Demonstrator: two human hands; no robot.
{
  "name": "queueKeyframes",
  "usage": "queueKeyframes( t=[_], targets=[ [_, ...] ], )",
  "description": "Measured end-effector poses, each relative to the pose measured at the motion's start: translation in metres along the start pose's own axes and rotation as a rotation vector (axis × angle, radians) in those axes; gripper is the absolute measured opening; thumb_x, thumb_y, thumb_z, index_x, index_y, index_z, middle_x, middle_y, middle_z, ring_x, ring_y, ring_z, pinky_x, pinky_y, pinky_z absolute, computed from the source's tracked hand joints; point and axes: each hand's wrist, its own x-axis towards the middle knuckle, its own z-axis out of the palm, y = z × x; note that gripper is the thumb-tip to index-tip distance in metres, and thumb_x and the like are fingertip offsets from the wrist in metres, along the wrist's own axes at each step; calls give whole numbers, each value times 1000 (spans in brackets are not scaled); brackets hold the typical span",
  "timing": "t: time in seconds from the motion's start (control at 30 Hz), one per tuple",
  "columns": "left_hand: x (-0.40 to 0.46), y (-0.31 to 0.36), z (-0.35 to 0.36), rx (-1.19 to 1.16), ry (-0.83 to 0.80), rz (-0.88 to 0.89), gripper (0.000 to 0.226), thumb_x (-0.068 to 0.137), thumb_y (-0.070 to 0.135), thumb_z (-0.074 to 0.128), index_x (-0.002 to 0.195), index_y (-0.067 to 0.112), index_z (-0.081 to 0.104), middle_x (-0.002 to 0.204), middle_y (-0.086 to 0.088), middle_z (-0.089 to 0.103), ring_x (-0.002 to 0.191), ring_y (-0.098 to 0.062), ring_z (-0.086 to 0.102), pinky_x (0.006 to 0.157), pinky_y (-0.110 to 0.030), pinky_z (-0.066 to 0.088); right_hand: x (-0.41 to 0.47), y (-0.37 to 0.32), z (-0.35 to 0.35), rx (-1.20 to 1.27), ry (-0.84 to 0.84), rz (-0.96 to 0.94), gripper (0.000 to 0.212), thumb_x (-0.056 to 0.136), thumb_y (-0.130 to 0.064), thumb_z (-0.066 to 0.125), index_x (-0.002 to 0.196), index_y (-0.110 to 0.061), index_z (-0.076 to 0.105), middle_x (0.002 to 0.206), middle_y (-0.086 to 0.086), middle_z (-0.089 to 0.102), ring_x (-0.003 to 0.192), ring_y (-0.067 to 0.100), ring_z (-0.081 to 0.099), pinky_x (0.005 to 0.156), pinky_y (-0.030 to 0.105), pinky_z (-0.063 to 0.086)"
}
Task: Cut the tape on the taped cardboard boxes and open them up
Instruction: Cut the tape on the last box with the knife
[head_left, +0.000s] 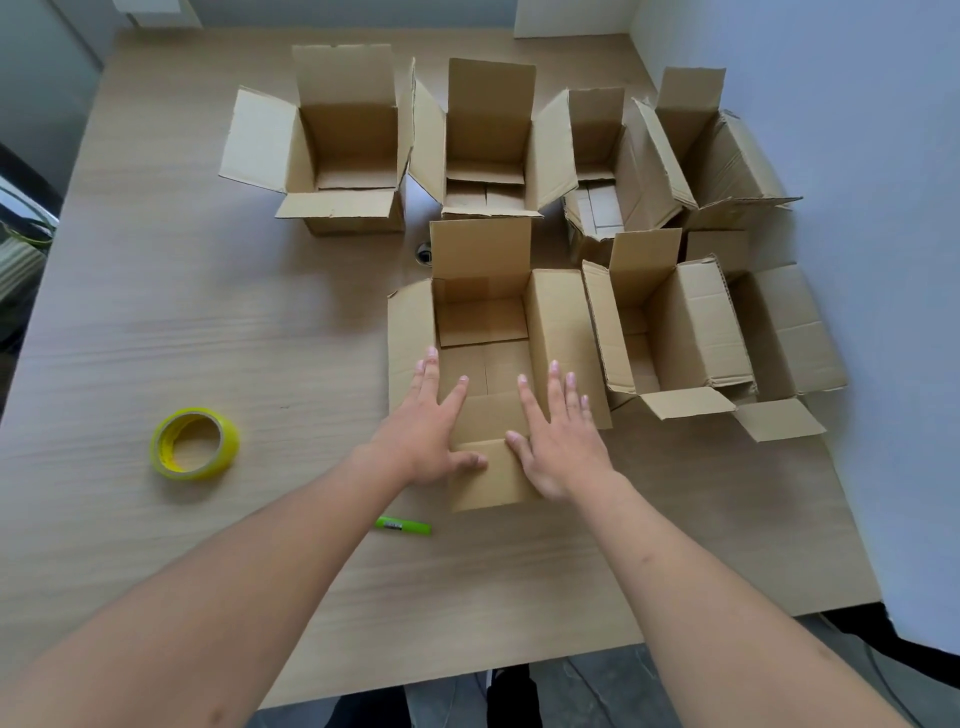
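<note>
An open cardboard box (483, 317) stands in front of me on the table, all its flaps spread out. My left hand (428, 431) lies flat with straight fingers on its left side, thumb on the near flap (491, 478). My right hand (558, 436) lies flat on its right side, fingers spread. Neither hand holds anything. A green box cutter (404, 526) lies on the table just under my left forearm. Several other cardboard boxes, such as one at the back left (343, 145) and one at the right (670, 327), stand open behind and beside it.
A roll of yellow tape (195, 443) lies on the wooden table (182, 312) to the left. The table's right edge runs close to a pale wall (883, 156). The near table edge is below my forearms.
</note>
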Motion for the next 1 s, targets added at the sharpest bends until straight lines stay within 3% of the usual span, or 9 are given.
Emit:
queueKeyframes(
  t=[0.37,0.53,0.7,0.77,0.83,0.9,1.0],
  targets=[
    [10,15,-1,5,51,-51,120,81,75,67,166,25,-2,165,-11,-35,157,-28,-20,128,-46,21,6,7,-8,12,32,5,74,109,-48,30,163,-22,-13,163,18,-33,153,37,-27,127,52,-5],
    [-6,19,-11,76,138,-61,109,89,70,61,166,18,3,172,-13,-9,160,-30,-3,128,-46,18,2,1,-19,42,132,-48,67,109,-39,35,164,-15,5,170,21,-6,158,36,-4,129,46,5],
    [-38,11,-8,86,244,-99,83,101,54,53,165,15,17,172,-16,3,159,-32,2,130,-45,8,-11,-25,-32,122,197,-156,58,108,-33,41,160,-13,28,167,16,22,155,31,20,127,43,17],
    [-52,4,-8,75,265,-125,75,104,48,51,164,14,20,171,-16,8,159,-33,6,130,-45,8,-21,-39,-37,153,273,-240,47,105,-28,49,149,-13,48,155,15,44,142,34,43,118,45,35],
    [-66,-7,-8,78,285,-135,70,105,44,50,163,15,23,171,-16,13,158,-33,10,129,-44,9,-31,-56,-37,162,393,-366,29,97,-20,60,124,-12,68,124,12,63,108,35,62,93,46,52],
    [-77,-22,-8,75,297,-131,67,106,39,49,162,14,25,170,-16,15,158,-33,13,128,-44,9,-37,-75,-29,154,467,-441,13,89,-13,66,99,-10,73,97,12,63,83,36,60,69,44,54],
    [-91,-51,-4,79,296,-133,65,106,35,46,162,12,23,170,-16,15,158,-33,14,128,-46,11,-40,-108,-12,174,427,-460,19,90,-16,53,87,-5,68,87,14,58,77,38,58,55,43,52]
  ],
)
